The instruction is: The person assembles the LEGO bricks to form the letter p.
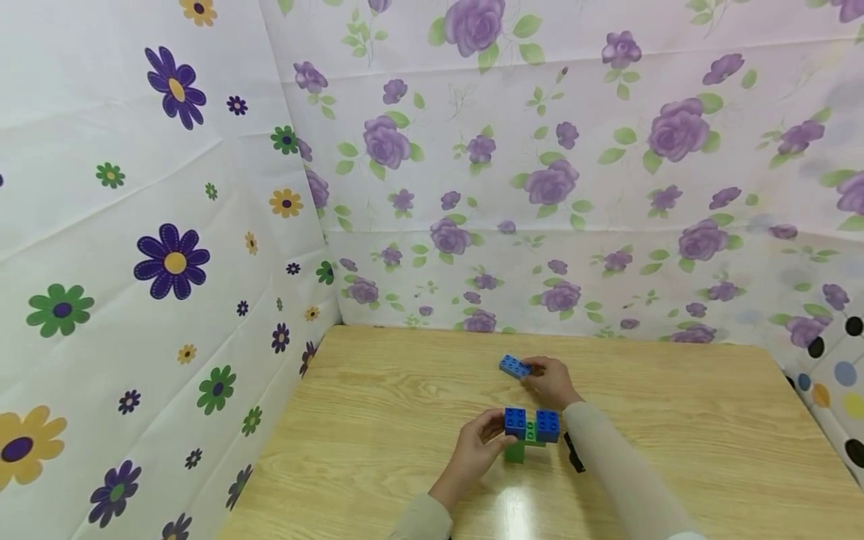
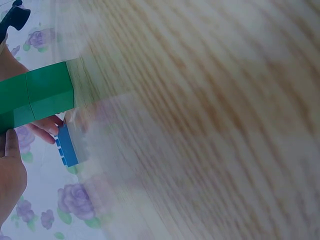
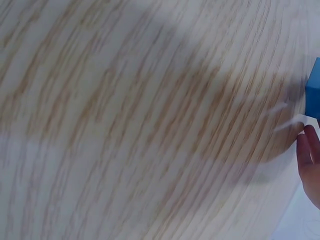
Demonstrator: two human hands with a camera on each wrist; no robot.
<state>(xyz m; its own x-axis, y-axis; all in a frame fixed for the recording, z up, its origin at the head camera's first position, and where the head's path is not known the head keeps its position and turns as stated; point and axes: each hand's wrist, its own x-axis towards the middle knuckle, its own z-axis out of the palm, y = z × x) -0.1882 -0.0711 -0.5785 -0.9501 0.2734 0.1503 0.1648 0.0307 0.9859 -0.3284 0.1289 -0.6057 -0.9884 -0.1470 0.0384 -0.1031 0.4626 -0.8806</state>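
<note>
My left hand (image 1: 472,450) grips the left side of a small toy-brick build near the front of the table. Two dark blue bricks, one left (image 1: 515,424) and one right (image 1: 548,426), top it, with a green brick (image 1: 530,430) between and below them. A green column (image 2: 50,92) forms its lower part. Farther back, my right hand (image 1: 553,381) pinches the right end of a lighter blue, longer studded brick (image 1: 514,366) at the table surface. At the right wrist view's edge, only part of that blue brick (image 3: 313,92) and the fingers (image 3: 304,150) show.
The wood-grain table (image 1: 385,420) spreads around both hands. Purple-flowered cloth (image 1: 486,225) hangs behind it, and a daisy-print cloth (image 1: 223,322) stands along its left edge. A dotted cloth (image 1: 840,375) borders the right. A black strap (image 1: 574,454) shows by the right sleeve.
</note>
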